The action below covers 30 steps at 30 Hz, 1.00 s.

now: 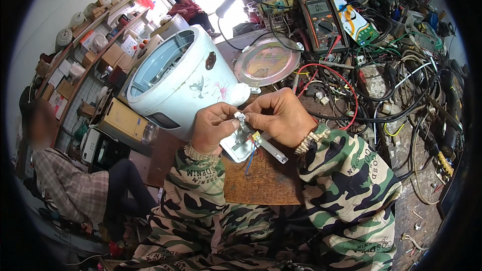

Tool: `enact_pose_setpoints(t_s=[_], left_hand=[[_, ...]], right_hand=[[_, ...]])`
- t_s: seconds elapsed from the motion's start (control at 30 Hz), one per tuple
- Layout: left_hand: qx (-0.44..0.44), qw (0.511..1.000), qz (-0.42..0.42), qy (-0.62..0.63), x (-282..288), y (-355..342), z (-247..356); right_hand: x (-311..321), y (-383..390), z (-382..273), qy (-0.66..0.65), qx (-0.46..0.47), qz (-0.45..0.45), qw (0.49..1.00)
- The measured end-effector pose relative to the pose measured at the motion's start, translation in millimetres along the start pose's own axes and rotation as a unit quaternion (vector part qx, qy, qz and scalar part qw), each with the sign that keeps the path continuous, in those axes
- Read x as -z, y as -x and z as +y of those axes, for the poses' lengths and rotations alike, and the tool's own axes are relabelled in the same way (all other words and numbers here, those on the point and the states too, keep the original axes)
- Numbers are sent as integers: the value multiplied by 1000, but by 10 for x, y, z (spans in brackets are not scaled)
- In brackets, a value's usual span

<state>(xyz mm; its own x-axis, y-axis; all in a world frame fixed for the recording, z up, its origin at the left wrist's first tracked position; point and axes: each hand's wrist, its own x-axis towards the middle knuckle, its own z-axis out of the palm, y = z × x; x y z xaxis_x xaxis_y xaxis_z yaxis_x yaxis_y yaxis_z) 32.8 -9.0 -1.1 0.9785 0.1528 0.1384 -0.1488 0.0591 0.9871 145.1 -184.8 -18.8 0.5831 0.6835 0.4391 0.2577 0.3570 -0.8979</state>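
Note:
My left hand (213, 126) is closed, its thumb and finger pinching a small white part (239, 116) with a metal piece on it. From the other side, my right hand (282, 117) has its fingertips closed at the same part. Just under my fingers is a white plastic housing (237, 152), tilted over the wooden board. A small yellow piece (256, 135) with blue and red wires sits beside it. A narrow grey strip (273, 151) slants out below my right hand. The exact grip of each fingertip is partly hidden.
Beyond my hands a pale blue-white appliance body (188, 80) with flower prints lies tilted. A round metal lid (267, 61), a multimeter (324, 20) and tangled cables (396, 100) crowd the bench. A person (75, 185) sits at the left; another (188, 10) is farther back.

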Motion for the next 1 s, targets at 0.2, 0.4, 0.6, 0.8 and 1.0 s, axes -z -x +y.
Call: enact_pose_setpoints(t_s=[0.2, 0.4, 0.6, 0.8, 1.0], left_hand=[[-14, 1000, -11, 4, -4, 12, -1], [-35, 999, -17, -16, -28, 15, 1], [-24, 1000, -2, -7, 8, 16, -11], [-16, 1000, -8, 1, -21, -26, -45], [-16, 1000, -4, 1, -32, 14, 6]], right_hand=[[-39, -11, 43, 26, 0, 32, 999], [-49, -2, 22, 41, 13, 36, 998], [-24, -9, 9, 4, -15, 6, 1000], [25, -5, 50, 39, -52, -22, 998], [-60, -33, 95, 4, -12, 23, 1000]])
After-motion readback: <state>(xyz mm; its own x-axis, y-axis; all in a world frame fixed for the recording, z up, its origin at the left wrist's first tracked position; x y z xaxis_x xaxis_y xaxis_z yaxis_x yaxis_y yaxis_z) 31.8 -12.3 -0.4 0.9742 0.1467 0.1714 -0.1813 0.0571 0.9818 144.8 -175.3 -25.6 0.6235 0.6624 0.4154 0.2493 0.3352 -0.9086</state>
